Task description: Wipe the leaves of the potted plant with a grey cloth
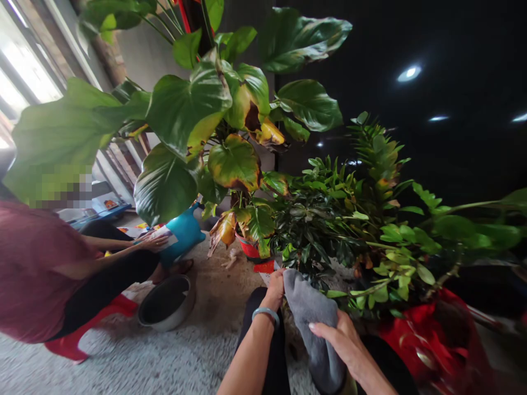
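Note:
A soft grey cloth (313,310) hangs between my two hands, above my knees. My left hand (275,289), with a pale bangle at the wrist, pinches its upper left edge. On the cloth's right side, my right hand (343,336) grips it with the thumb lying on top. The far end of the cloth drops toward my lap, where its lower part is partly hidden. Just beyond my left hand lies a red and white piece (265,267) that I cannot identify. Dark-leaved foliage (304,230) stands right behind the cloth.
A tall broad-leaved plant (185,104) with browned leaves rises ahead from a red pot (248,249). Leafy branches (387,274) and red wrapping (436,334) are at right. At left, a person (45,269) sits on a red stool (93,323) beside a grey basin (167,302).

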`<state>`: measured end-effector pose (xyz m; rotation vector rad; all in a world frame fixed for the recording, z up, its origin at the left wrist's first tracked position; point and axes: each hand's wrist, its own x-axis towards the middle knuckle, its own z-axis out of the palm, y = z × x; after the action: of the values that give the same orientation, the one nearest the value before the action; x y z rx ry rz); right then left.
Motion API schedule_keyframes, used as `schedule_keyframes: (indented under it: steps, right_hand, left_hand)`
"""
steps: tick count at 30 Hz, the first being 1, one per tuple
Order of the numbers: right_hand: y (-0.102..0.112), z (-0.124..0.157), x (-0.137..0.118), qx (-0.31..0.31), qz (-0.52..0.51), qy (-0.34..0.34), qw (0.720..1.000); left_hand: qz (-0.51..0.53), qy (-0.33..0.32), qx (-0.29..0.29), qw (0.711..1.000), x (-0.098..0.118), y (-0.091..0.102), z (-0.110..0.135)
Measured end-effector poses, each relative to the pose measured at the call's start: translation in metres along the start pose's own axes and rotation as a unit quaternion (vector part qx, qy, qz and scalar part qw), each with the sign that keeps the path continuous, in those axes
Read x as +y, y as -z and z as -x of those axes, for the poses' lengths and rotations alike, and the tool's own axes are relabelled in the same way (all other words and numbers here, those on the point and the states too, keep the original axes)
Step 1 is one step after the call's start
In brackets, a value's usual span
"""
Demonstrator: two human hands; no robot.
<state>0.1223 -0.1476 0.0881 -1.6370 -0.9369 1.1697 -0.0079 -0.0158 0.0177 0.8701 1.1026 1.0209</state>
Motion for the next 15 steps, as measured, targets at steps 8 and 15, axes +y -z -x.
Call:
schedule_keyframes:
  steps: [8, 15]
  right_hand:
    - [0.0008, -0.0033, 0.0082, -0.018, -0.007, 0.008, 1.000]
    - [-0.0009, -0.0012, 0.0038, -0.013, -0.018, 0.011, 1.000]
  left_hand:
    - [-0.019, -0.005, 0.004, 1.000, 0.0014, -0.0005, 0.0012]
    - [-0.018, -0.008, 0.016, 1.000, 0.0021, 0.0004, 0.0022]
